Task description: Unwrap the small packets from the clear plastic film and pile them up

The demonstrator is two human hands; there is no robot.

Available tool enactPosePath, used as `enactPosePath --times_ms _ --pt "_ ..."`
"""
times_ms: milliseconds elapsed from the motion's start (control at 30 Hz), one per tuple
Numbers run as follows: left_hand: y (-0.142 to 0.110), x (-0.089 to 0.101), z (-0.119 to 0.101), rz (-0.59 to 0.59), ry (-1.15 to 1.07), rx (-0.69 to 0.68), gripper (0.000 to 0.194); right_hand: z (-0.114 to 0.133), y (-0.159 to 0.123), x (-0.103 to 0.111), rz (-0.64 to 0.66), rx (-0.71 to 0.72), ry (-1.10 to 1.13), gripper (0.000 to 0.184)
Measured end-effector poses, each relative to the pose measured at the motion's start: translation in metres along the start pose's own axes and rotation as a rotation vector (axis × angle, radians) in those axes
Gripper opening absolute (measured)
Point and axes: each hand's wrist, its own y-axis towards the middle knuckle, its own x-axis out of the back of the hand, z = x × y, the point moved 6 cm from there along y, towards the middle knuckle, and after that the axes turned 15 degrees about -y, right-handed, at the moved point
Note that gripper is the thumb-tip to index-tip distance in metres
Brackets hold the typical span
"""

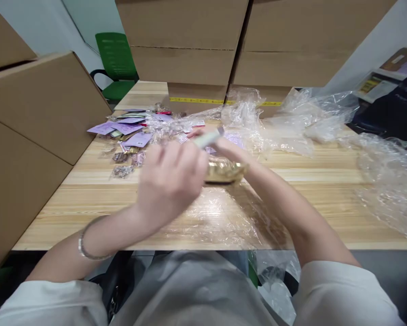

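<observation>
My left hand (172, 176) is closed, knuckles up, above the middle of the table. A shiny gold foil packet (225, 173) sticks out from its right side, blurred by motion. Over the same hand's fingers juts a pale, flat strip with a dark end (208, 138); its kind is too smeared to tell. My right hand (203, 132) reaches in behind the left one, near the plastic wrap, its fingers mostly hidden. Just beyond both hands lies a heap of purple cards (138, 139) and small clear-wrapped packets (122, 171).
Crumpled clear plastic film (247, 111) spreads along the back and right of the wooden table (98, 194). More film lies under my hands. Large cardboard boxes (186, 63) stand behind and at the left (36, 108). A green chair (117, 59) is at the back left.
</observation>
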Motion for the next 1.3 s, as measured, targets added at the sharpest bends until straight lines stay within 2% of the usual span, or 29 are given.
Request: enactPosePath --times_ms 100,167,200,267,300,367,433,567,633,700,800,867,933,1033,1067,1167,1300 --pt "-0.028 -0.053 -0.041 0.189 -0.208 -0.146 0.026 -0.024 -0.025 0.002 0.284 -0.1 0.106 0.072" --pt "-0.05 -0.089 -0.063 0.385 -0.312 -0.212 0.019 -0.039 -0.054 0.003 0.404 -0.153 0.077 0.07" --pt "-0.059 -0.105 -0.069 0.507 -0.359 -0.197 0.014 -0.045 -0.068 0.005 0.395 -0.166 0.008 0.066" --pt "-0.069 -0.125 -0.073 0.706 -0.435 -0.113 0.007 -0.052 -0.094 0.014 0.262 -0.161 -0.188 0.052" --pt "-0.071 -0.129 -0.07 0.771 -0.461 -0.053 0.019 -0.052 -0.107 0.019 0.186 -0.147 -0.277 0.047" --pt "-0.067 -0.131 -0.06 0.817 -0.482 0.059 0.054 -0.046 -0.132 0.026 0.058 -0.103 -0.379 0.039" --pt "-0.062 -0.13 -0.048 0.799 -0.47 0.123 0.074 -0.033 -0.155 0.03 -0.033 -0.039 -0.399 0.035" --pt "-0.068 -0.134 -0.032 0.743 -0.432 0.14 0.059 0.002 -0.197 0.022 -0.106 0.089 -0.481 0.027" --pt "-0.072 -0.131 -0.026 0.696 -0.462 0.124 0.053 0.019 -0.214 0.004 -0.057 0.157 -0.545 0.028" --pt "-0.071 -0.119 -0.021 0.639 -0.563 0.073 0.045 0.032 -0.227 -0.021 0.032 0.215 -0.608 0.037" --pt "-0.074 -0.098 -0.019 0.684 -0.791 -0.083 0.035 0.04 -0.234 -0.049 0.122 0.238 -0.704 0.041" --pt "-0.081 -0.09 -0.021 0.784 -0.864 -0.169 0.04 0.04 -0.232 -0.056 0.175 0.226 -0.714 0.026" --pt "-0.09 -0.087 -0.023 0.84 -0.825 -0.208 0.041 0.037 -0.226 -0.054 0.255 0.205 -0.673 0.011" --pt "-0.099 -0.086 -0.023 0.836 -0.699 -0.202 0.016 0.028 -0.217 -0.04 0.349 0.121 -0.667 0.014" --pt "-0.101 -0.085 -0.021 0.833 -0.669 -0.176 0.01 0.024 -0.216 -0.034 0.371 0.087 -0.698 0.015" --pt "-0.099 -0.077 -0.003 0.85 -0.664 -0.036 0.017 0.01 -0.221 -0.02 0.416 -0.007 -0.801 0.022" --pt "-0.097 -0.067 0.039 0.906 -0.863 0.232 0.025 -0.015 -0.24 -0.001 0.405 -0.183 -0.76 0.022"
